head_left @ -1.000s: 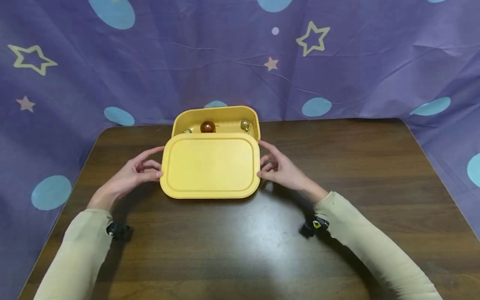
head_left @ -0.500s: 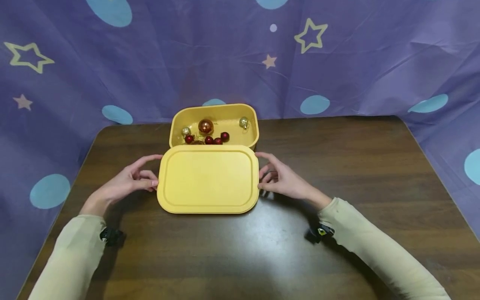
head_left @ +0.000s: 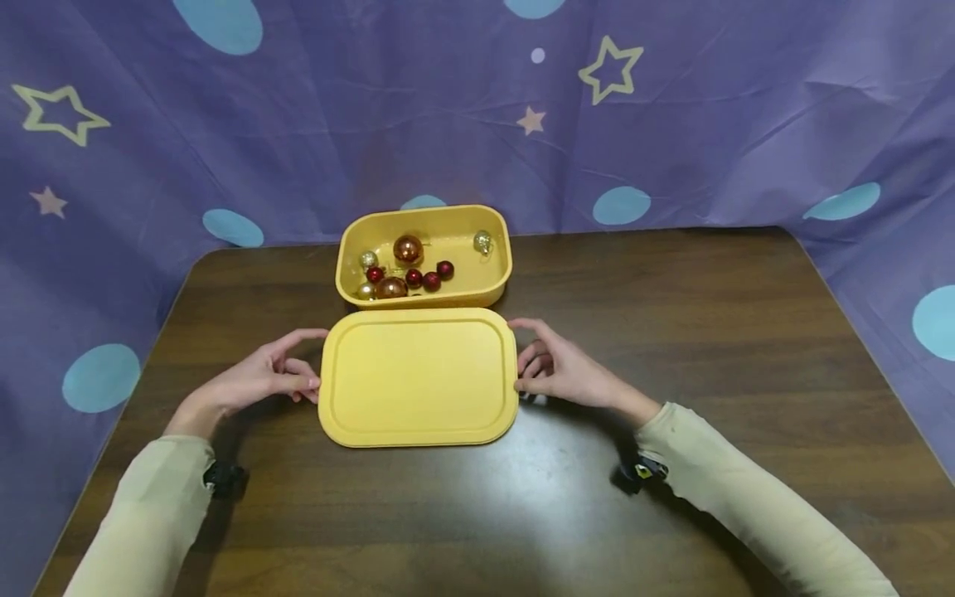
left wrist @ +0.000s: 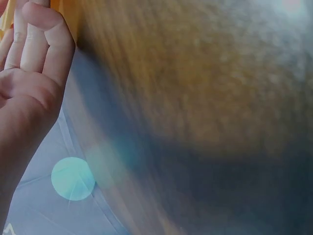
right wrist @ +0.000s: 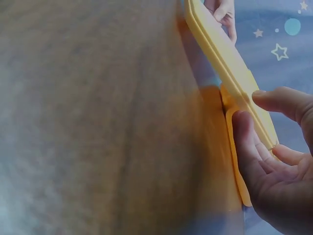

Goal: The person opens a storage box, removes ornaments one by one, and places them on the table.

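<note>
A yellow rectangular lid [head_left: 418, 377] with rounded corners spans the gap between the two hands, in front of a yellow box [head_left: 477, 290]. My left hand [head_left: 257, 377] grips its left end with thumb and fingers. On the right end, my right hand [head_left: 567, 369] pinches the rim. The right wrist view shows the lid's edge [right wrist: 230, 73] held off the table. Inside the open box lie a large copper bauble [head_left: 408, 249], several small dark red baubles [head_left: 432, 282] and a few gold ones, one gold bauble [head_left: 482, 241] apart at the right.
The brown wooden table [head_left: 671, 332] reaches back to a purple curtain [head_left: 448, 108] with stars and blue dots. The box stands near the table's back edge. Black cameras are strapped to both wrists, over light sleeves [head_left: 746, 489].
Both hands have drawn the lid toward the person, away from the box. More of the box's inside and its red and copper baubles now show.
</note>
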Available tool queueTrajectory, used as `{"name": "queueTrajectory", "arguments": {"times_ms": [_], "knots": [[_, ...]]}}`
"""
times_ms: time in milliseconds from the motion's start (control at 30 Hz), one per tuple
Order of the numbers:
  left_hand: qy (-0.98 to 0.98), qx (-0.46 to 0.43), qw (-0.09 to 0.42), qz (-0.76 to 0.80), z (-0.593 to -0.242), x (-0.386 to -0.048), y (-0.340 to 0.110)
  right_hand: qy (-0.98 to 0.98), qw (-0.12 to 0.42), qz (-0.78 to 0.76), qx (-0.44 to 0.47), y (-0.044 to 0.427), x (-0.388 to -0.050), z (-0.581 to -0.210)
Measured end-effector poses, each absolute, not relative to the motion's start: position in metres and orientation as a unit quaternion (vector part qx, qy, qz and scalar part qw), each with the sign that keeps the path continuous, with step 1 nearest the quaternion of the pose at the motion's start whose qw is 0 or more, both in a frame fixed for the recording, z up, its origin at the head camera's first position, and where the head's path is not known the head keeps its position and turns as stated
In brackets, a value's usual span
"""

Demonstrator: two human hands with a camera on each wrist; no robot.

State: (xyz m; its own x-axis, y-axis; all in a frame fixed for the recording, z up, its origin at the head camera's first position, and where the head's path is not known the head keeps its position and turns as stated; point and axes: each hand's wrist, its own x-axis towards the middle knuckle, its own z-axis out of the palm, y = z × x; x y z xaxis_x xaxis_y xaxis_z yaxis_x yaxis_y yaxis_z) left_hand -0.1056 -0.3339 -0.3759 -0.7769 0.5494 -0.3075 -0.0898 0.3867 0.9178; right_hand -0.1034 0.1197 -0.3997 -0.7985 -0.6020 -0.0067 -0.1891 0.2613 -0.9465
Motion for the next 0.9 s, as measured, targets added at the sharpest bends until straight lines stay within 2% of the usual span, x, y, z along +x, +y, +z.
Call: {"name": "queueTrajectory", "arguments": {"times_ms": [500,700,900], "knots": [[0.788,0.110,0.331,0.507,-0.379,-0.115,-0.326,0.790,0.212,-0.535,-0.212,0.112,-0.107,-0.404],[0.784,0.086,0.323,0.523,-0.375,-0.114,-0.323,0.779,0.233,-0.545,-0.203,0.112,-0.109,-0.400],[0.786,0.082,0.322,0.521,-0.369,-0.113,-0.319,0.783,0.231,-0.542,-0.197,0.117,-0.110,-0.398]]}}
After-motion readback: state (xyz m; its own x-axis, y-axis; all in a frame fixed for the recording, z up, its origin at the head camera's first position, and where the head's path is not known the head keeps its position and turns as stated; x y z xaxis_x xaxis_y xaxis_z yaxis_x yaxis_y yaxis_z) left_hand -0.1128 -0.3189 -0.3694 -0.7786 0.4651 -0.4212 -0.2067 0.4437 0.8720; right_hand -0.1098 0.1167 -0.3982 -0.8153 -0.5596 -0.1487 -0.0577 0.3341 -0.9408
